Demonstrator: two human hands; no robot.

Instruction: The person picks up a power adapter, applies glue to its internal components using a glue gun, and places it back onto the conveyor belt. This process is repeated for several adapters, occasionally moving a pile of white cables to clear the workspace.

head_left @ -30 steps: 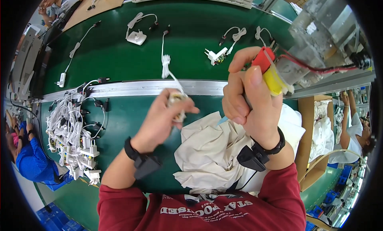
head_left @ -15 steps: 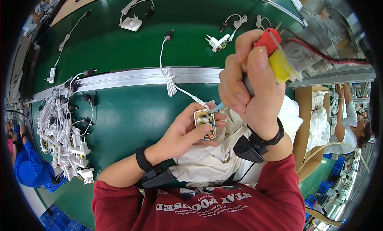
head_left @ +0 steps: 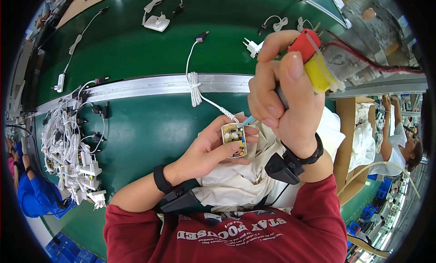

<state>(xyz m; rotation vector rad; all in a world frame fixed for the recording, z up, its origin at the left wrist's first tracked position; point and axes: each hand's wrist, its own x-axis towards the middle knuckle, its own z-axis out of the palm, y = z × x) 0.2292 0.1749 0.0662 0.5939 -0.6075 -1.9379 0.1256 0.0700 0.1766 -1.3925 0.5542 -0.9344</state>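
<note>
My left hand (head_left: pixel 213 147) holds an opened white power adapter (head_left: pixel 234 150), its circuit board and small components facing up, thumb resting over the lower part. From its top a white cord (head_left: pixel 194 88), bundled in the middle, runs across the metal rail to a black plug (head_left: pixel 202 36). My right hand (head_left: pixel 290 86) is wrapped round a wired handheld tool with a red block (head_left: pixel 305 43) and yellow tape (head_left: pixel 319 73). The tool's light blue tapered tip (head_left: pixel 248 121) reaches the board's upper edge; whether it touches is unclear. Much of the tool's body is hidden by my fingers.
White corded adapters lie heaped (head_left: pixel 75 149) at the left. Beyond the metal rail (head_left: pixel 136 88), more adapters (head_left: pixel 156 22) rest on the green belt. White cloth (head_left: pixel 236 181) covers my lap, and a cardboard box (head_left: pixel 345 140) stands at right. Other people work at both sides.
The adapters on the belt and the held adapter's plug have shifted slightly to the right. My hands have barely moved, and the blue tip stays at the board's upper edge.
</note>
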